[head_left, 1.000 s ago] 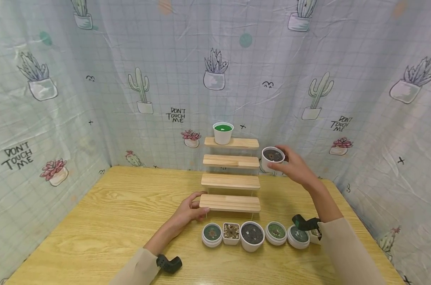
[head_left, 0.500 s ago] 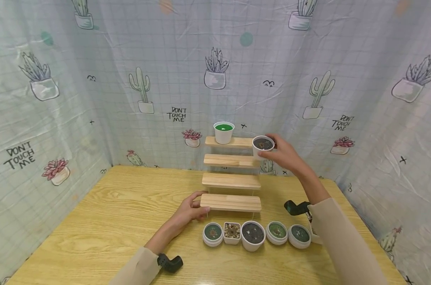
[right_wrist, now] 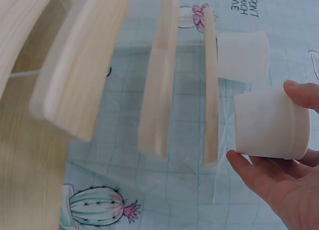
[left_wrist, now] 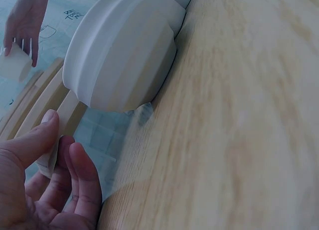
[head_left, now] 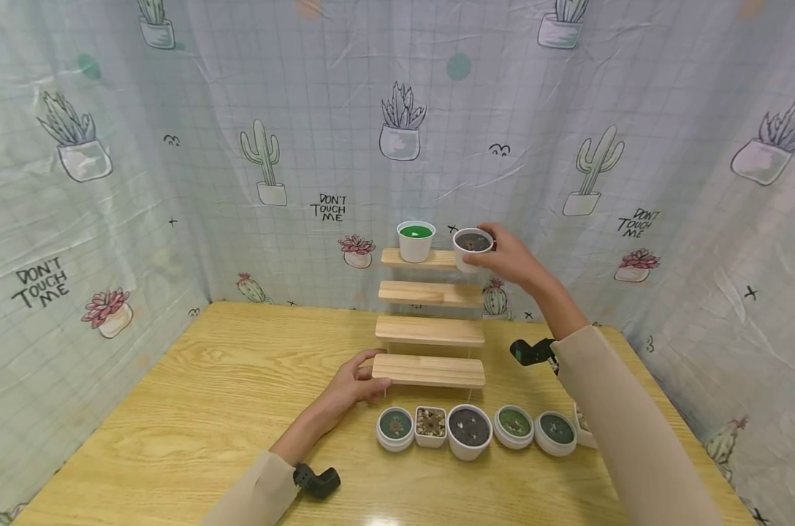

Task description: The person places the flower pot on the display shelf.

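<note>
My right hand [head_left: 512, 257] grips a white round pot [head_left: 470, 241] with a dark grey filling, thumb on the near side and fingers behind. The right wrist view shows a small gap between this pot [right_wrist: 266, 124] and the top shelf [right_wrist: 211, 100]. Beside it, on the left part of that shelf, stands a white pot with a green filling [head_left: 416, 245]. My left hand [head_left: 350, 386] pinches the left end of the lowest board [head_left: 429, 370] of the tiered wooden stand; the left wrist view shows the thumb [left_wrist: 42, 133] and fingers around that end.
Along the front of the stand stand several small white pots: a round one [head_left: 395, 427], a square one with pebbles [head_left: 430, 425], a larger dark-filled one [head_left: 469, 431], and more to the right, one partly behind the right sleeve [head_left: 608, 394]. A printed curtain [head_left: 318, 95] hangs behind the table.
My right hand has carried the dark-filled pot left and up, from right of the stand to just over the top shelf's right end. My left hand stays on the lowest board.
</note>
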